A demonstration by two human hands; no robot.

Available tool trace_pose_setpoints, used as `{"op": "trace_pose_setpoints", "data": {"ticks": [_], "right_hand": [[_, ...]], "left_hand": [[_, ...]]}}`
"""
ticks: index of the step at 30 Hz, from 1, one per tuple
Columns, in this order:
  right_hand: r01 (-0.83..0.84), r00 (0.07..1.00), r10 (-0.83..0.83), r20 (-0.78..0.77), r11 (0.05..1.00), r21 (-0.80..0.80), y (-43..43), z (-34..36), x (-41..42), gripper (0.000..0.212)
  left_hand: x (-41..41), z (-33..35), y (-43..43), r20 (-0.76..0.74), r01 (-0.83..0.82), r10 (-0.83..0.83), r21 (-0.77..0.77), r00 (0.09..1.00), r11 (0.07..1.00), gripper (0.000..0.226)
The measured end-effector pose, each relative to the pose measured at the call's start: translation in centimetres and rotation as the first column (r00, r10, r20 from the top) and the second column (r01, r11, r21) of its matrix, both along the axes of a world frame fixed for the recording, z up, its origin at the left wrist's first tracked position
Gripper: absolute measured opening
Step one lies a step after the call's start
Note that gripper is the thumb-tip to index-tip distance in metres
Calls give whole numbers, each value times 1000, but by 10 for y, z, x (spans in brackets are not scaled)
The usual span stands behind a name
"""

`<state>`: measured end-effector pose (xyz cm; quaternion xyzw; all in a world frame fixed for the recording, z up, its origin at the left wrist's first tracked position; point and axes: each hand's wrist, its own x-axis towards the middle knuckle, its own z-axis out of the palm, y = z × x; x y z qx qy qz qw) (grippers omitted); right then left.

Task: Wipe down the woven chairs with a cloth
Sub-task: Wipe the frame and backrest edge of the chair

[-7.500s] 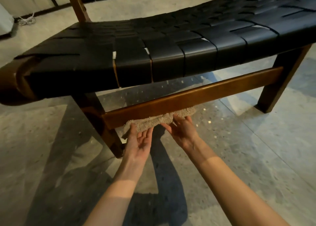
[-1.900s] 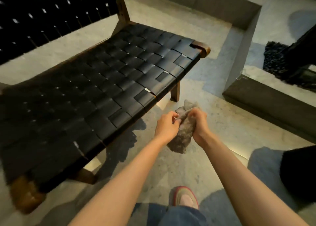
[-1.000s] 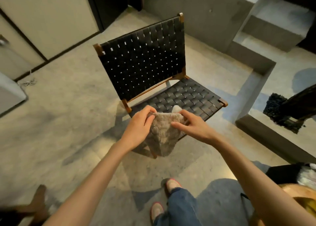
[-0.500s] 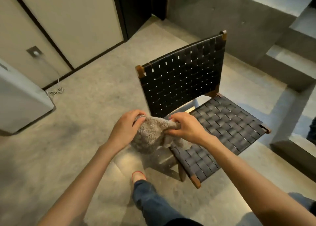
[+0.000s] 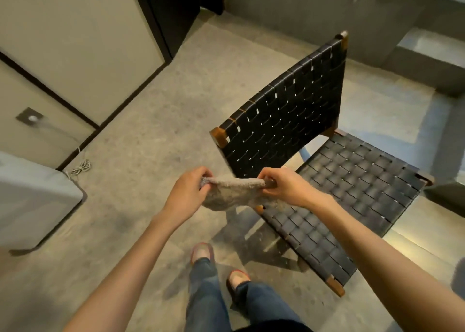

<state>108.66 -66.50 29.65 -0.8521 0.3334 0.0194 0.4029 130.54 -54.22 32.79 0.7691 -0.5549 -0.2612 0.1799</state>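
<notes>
Cloth (image 5: 232, 193), bunched earlier, now stretches between gripping left hand (image 5: 187, 193) and right hand (image 5: 284, 188) over concrete floor (image 5: 141, 155).

The left grip (image 5: 187, 193) and the right grip (image 5: 284, 187) each pinch one end of a grey-beige cloth (image 5: 231, 194), its top edge pulled level between them and the rest sagging below. Just beyond stands a woven chair (image 5: 284, 115) with black straps on a brown wooden frame, its seat (image 5: 352, 188) passing under the right forearm. Red-edged shoes (image 5: 201, 252) stand on the concrete floor (image 5: 141, 143). A white appliance (image 5: 32, 201) sits at left, with a coiled cable (image 5: 81, 167) beside it.
</notes>
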Motion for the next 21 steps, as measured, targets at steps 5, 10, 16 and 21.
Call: {"op": "trace_pose_setpoints", "data": {"ticks": [5,10,16,21], "right_hand": [[139,987,-135,-83,989,46,-15,-9,1,45],[235,953,-215,-212,969,74,-31,-8,6,38],[525,850,-516,-108,847,79,-38,-3,29,5],[720,693,-721,-25,689,86,-32,-10,44,8]], "left_hand": [[12,-20,-43,-67,162,-156,92,985,982,22],[31,-35,-88,-116,294,-281,107,953,950,33],[68,-38,-141,-192,506,-479,125,856,853,42],[88,-44,-157,-368,419,-342,153,865,895,23]]}}
